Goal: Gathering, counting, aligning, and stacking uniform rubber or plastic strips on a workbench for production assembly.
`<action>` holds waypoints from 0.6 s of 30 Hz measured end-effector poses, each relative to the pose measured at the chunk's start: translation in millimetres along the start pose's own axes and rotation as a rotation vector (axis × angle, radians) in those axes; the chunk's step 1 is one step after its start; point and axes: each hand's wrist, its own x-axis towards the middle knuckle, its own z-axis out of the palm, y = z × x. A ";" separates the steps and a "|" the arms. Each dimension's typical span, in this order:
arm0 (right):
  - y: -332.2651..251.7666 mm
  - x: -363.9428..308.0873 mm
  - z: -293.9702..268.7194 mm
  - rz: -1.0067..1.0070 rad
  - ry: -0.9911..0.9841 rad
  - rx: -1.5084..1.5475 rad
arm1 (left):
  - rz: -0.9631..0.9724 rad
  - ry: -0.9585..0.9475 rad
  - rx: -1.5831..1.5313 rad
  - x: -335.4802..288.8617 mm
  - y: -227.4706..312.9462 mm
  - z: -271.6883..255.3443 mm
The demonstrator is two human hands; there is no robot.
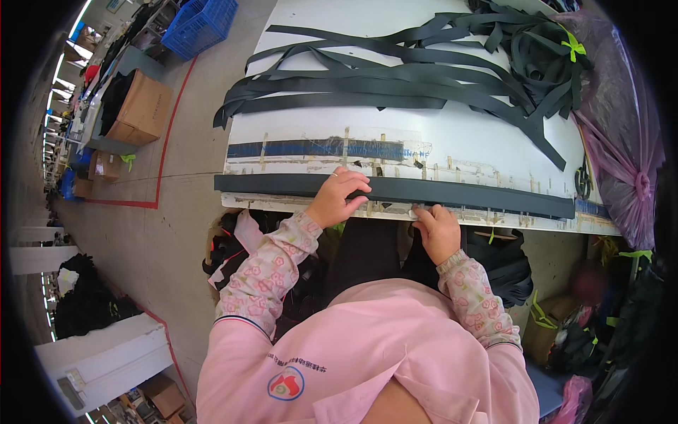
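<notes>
A long black webbing strap (466, 194) lies straight along the near edge of the white table. My left hand (337, 199) rests over its middle, fingers curled on the far side and thumb at the near edge, holding it. To the right, my right hand (438, 232) is closed at the table's front edge, thumb and fingers pinched together. A small pale piece (418, 211) shows at its fingertips; its kind is too small to make out. Beyond the strap, a dark marked strip (318, 148) is taped to the tabletop.
Loose black straps (367, 83) spread across the far table, bunched at right with a yellow-green tie (573, 44). Black-handled scissors (583, 182) lie at the right edge beside a pink plastic bag (639, 162). A blue crate (200, 27) and a cardboard box (141, 109) stand left.
</notes>
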 end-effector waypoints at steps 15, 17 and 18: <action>-48.0 90.2 -10.8 0.220 -0.251 0.622 | 0.031 0.104 0.036 -2.9 0.9 9.9; -53.4 93.5 -7.8 0.219 -0.260 0.561 | 0.022 0.119 0.043 -2.4 2.0 9.8; -55.0 94.0 -6.1 0.211 -0.263 0.512 | 0.018 0.112 0.032 -2.9 1.2 9.5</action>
